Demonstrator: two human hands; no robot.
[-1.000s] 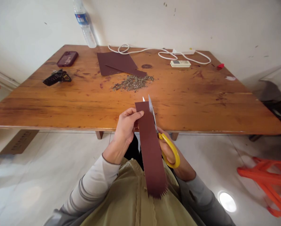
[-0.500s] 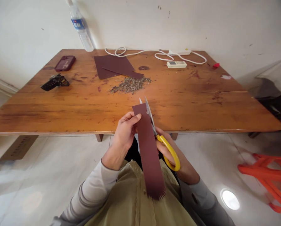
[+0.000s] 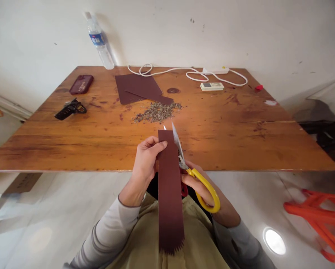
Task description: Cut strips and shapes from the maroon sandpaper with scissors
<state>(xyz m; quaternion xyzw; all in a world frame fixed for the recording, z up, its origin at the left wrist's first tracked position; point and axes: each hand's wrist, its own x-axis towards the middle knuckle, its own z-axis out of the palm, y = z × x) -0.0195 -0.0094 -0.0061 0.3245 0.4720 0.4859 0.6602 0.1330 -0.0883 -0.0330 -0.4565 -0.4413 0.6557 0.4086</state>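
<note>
Left hand (image 3: 145, 160): in front of the torso, near the middle of the table's front edge, forearm coming up from lower left, wrist fairly straight, back of hand up. Thumb flat on top of the maroon strip (image 3: 170, 198), close to its far end at the left side; other fingers curled, partly hidden under it. Grip = narrow pinch on the strip.

Right hand (image 3: 197, 183): forearm from lower right, angled inward and forward, hand just right of the strip and partly hidden behind it and the handle. Holds the scissors (image 3: 208, 195) by the handles, yellow loop on top, some red showing below. Exact finger placement in the loops: cannot tell. Blades parted, aimed toward the table's back edge, one along the strip's right side, the other tip showing past its far end.

Strip: far end over the front edge of the table (image 3: 72, 149), rest running down toward the torso; near end cut into a jagged fringe.

On the table: pile of shreds (image 3: 159, 112) ahead of the blades; maroon sheet (image 3: 128, 87) near the back edge, narrower piece (image 3: 159, 98) lying across it; phone (image 3: 81, 84) near the back left corner.
</note>
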